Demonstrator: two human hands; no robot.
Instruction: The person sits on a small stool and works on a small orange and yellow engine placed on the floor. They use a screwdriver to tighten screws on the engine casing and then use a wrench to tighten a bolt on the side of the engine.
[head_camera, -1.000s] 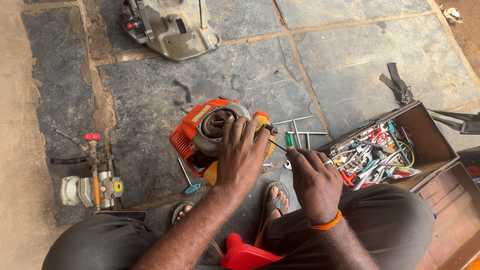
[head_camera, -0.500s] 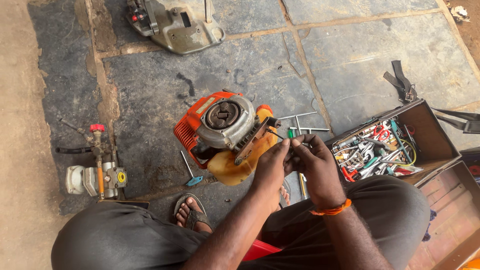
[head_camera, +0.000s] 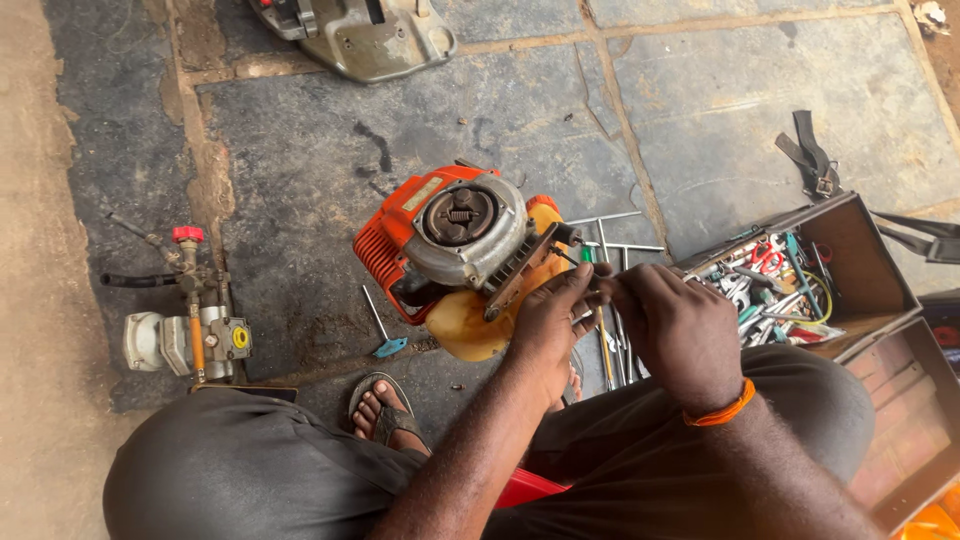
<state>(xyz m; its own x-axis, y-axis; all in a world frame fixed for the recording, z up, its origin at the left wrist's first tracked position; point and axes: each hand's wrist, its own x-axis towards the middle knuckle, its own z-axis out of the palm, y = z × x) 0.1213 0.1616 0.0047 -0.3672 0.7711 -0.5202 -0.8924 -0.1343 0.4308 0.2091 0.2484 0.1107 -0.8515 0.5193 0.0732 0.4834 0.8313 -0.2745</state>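
Note:
A small orange engine (head_camera: 455, 245) with a grey metal housing and a yellowish tank lies on the stone floor in front of me. My left hand (head_camera: 550, 320) and my right hand (head_camera: 675, 335) meet just right of the engine. Their fingertips pinch a small dark part between them, beside the engine's edge. What that part is I cannot make out. An orange band circles my right wrist. Several long metal tools (head_camera: 610, 235) lie on the floor under and behind my hands.
An open metal toolbox (head_camera: 860, 260) full of hand tools stands at the right. A pump assembly with a red knob (head_camera: 185, 325) lies at the left. A blue-handled T wrench (head_camera: 380, 325) lies by the engine. A grey machine cover (head_camera: 375, 35) rests at the top; black straps (head_camera: 815, 160) lie far right.
My left hand has left the top of the engine and come right to join my right hand. Both hands now pinch a small part. The engine's round housing is uncovered.

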